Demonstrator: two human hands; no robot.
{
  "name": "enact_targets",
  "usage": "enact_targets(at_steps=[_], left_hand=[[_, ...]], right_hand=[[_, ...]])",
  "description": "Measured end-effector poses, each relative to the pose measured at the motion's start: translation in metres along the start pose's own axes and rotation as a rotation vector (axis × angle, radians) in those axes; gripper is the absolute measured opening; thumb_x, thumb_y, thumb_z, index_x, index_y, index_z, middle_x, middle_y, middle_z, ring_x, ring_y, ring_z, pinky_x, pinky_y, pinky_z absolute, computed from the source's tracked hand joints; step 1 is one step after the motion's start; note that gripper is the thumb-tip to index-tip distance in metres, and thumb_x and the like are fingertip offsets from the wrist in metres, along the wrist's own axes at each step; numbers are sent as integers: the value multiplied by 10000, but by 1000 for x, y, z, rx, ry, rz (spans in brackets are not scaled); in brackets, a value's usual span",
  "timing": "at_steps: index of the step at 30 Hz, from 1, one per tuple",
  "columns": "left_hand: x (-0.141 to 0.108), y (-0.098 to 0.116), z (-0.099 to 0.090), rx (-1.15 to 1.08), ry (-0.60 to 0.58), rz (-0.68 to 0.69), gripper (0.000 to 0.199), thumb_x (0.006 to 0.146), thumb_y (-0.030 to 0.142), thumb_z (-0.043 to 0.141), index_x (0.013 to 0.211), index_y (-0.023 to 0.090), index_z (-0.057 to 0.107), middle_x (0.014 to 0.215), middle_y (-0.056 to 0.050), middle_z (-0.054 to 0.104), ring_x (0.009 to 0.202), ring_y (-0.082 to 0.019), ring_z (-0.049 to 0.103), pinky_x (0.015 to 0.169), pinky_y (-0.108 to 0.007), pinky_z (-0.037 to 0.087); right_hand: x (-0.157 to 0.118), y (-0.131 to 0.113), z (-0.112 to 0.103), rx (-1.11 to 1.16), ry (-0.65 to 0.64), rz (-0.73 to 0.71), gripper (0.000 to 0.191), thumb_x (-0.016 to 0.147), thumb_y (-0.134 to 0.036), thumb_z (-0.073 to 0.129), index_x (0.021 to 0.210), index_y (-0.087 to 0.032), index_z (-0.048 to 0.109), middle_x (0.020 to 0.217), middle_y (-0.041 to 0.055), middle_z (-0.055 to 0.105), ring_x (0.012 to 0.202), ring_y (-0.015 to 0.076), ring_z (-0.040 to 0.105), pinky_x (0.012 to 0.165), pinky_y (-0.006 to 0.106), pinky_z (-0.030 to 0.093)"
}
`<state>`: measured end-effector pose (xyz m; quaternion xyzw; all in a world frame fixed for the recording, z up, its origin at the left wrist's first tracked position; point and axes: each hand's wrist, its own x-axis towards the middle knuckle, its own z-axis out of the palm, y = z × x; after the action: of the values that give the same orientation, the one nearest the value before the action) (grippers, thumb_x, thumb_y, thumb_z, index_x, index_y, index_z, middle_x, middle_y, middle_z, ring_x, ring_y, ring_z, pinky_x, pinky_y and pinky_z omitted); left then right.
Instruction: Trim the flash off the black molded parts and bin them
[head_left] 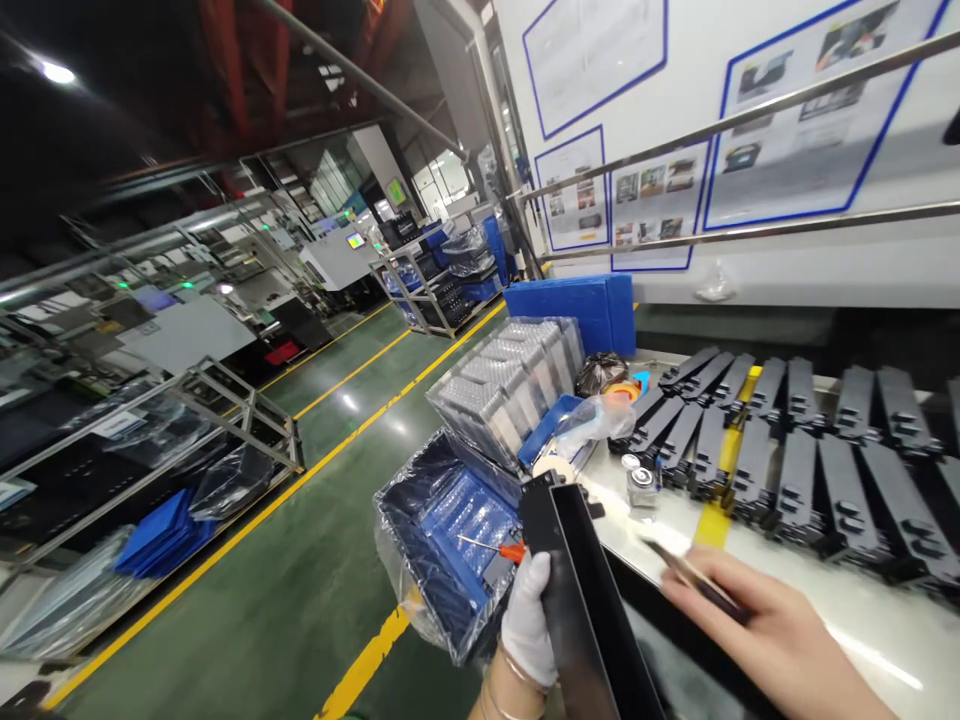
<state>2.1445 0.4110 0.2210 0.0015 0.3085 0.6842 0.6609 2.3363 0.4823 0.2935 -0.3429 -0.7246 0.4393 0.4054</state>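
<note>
My left hand, in a white glove, is closed around the side of a long black channel-shaped part, held tilted with its open trough facing up. Bare-skinned, my right hand pinches a slim dark tool whose pointed tip aims at the table; blur hides its exact kind. Just above the glove shows a screwdriver with an orange handle, its shaft over the plastic-lined blue bin. What the screwdriver rests on is hidden. Small round-lidded containers stand beyond the channel part.
Rows of similar black parts cover the right of the white table. Bubble-wrapped stacks, a blue tray and blue sheets stand behind the bin. Metal rails cross the wall board. Carts line the green floor.
</note>
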Motion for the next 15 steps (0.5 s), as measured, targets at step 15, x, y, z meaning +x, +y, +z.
enact_targets(at_steps=[15], left_hand=[[-12,12,71,375,-315,-179,216,651,272,749,803,128,805,705,-46,724,683,-150,637,724,-232,501]], right_hand=[[15,-16,5,-79,-51,-410,174,962,-276,605,790,-251,606,615,-45,605,471,95,551,435,166,442]])
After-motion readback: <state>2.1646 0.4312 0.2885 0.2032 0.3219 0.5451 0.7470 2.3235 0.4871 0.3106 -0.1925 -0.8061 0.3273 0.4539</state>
